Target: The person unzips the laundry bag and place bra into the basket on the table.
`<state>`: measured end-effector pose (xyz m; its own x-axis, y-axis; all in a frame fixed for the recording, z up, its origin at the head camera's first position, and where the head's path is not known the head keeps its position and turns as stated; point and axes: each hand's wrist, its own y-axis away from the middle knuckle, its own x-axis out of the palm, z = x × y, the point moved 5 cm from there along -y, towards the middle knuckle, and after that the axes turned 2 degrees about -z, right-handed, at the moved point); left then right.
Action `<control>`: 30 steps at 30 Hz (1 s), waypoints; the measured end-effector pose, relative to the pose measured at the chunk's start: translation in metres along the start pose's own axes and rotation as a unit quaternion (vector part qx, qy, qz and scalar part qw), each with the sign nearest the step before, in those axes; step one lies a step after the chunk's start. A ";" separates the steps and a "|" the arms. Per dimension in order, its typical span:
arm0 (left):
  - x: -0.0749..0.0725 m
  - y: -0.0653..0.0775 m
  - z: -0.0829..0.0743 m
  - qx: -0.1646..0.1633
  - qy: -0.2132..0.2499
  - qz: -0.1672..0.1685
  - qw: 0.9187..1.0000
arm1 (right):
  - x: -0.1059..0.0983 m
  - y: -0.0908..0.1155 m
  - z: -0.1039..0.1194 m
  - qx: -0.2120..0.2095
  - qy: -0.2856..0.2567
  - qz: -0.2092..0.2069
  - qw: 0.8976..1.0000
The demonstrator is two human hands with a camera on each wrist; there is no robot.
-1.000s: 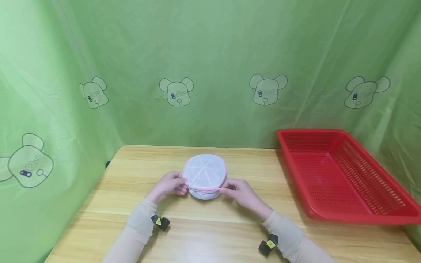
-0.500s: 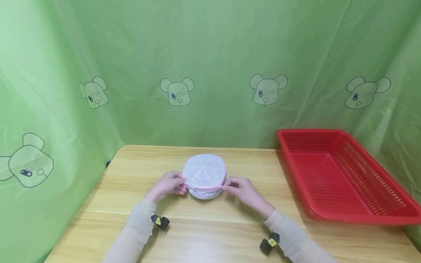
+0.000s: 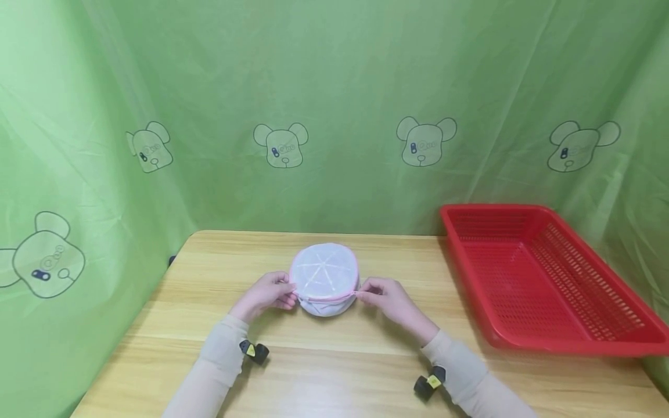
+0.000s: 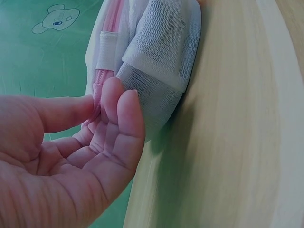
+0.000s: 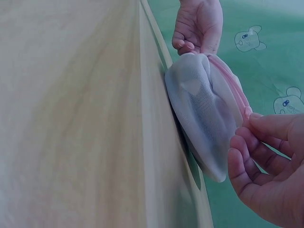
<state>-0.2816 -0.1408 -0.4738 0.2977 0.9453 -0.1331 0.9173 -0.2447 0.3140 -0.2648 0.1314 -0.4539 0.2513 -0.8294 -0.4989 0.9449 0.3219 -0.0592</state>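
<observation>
A round white mesh laundry bag (image 3: pixel 324 270) with a pink zipper rim lies on the wooden table, its flat top bearing pale spoke-like lines. At its left edge my left hand (image 3: pixel 270 291) pinches the pink rim between thumb and fingers; the left wrist view shows this grip beside a white elastic tab (image 4: pixel 107 51). My right hand (image 3: pixel 389 301) pinches the zipper's pull at the bag's right front edge. In the right wrist view the pink zipper (image 5: pixel 230 83) runs along the rim up to those fingertips. What the bag contains cannot be seen.
A red perforated plastic basket (image 3: pixel 528 290) stands to the right on the wooden table (image 3: pixel 334 371). Behind and at both sides hangs a green curtain (image 3: pixel 345 69) printed with bear heads. Black wrist cameras are strapped to both sleeves.
My right hand has moved slightly right and back along the bag's rim, drawing the zipper pull with it. My left hand keeps its hold in nearly the same place.
</observation>
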 end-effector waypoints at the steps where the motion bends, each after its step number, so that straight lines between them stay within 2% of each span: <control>1: 0.000 0.000 0.000 0.001 -0.001 0.003 1.000 | -0.001 0.000 -0.001 0.001 0.001 -0.002 1.000; 16: 0.000 0.002 -0.001 -0.002 -0.003 0.013 1.000 | -0.009 -0.001 -0.001 0.002 -0.002 -0.011 1.000; 30: 0.000 0.001 0.000 0.000 -0.009 0.012 1.000 | -0.016 -0.004 -0.006 -0.007 0.015 -0.039 0.999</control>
<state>-0.2804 -0.1413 -0.4737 0.3247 0.9351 -0.1421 0.9099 -0.2678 0.3169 -0.2740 0.1455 -0.4506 0.1707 -0.8376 -0.5189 0.9582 0.2639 -0.1107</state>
